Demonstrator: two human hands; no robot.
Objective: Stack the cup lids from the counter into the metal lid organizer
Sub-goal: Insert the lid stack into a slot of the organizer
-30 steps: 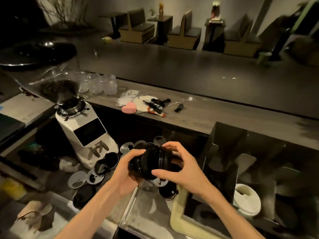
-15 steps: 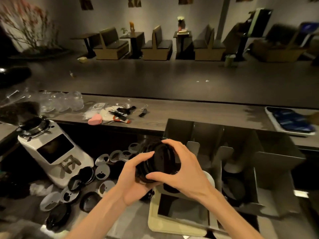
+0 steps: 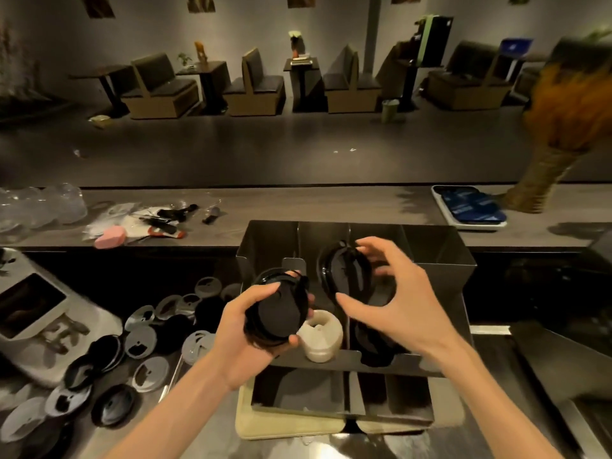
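Note:
My left hand (image 3: 251, 329) grips a stack of black cup lids (image 3: 278, 313) just over the front left of the metal lid organizer (image 3: 433, 250). My right hand (image 3: 390, 296) curls thumb and fingers round a second stack of black lids (image 3: 344, 273), held on edge above the organizer's middle slot. A stack of white lids (image 3: 323, 336) lies in the left slot. More black lids (image 3: 374, 346) lie low in the middle slot. Several loose black and translucent lids (image 3: 142, 339) are scattered on the counter to the left.
A white coffee grinder (image 3: 36, 323) stands at the far left. The raised bar behind holds tools and a pink object (image 3: 111, 236), clear glasses (image 3: 43, 207), a tray of blue packets (image 3: 470, 207) and a woven vase (image 3: 536, 183). A beige tray (image 3: 284, 425) sits under the organizer.
The single stack held by both hands has been split: my left hand keeps one part, my right hand has carried the other right over the organizer. The view swung right.

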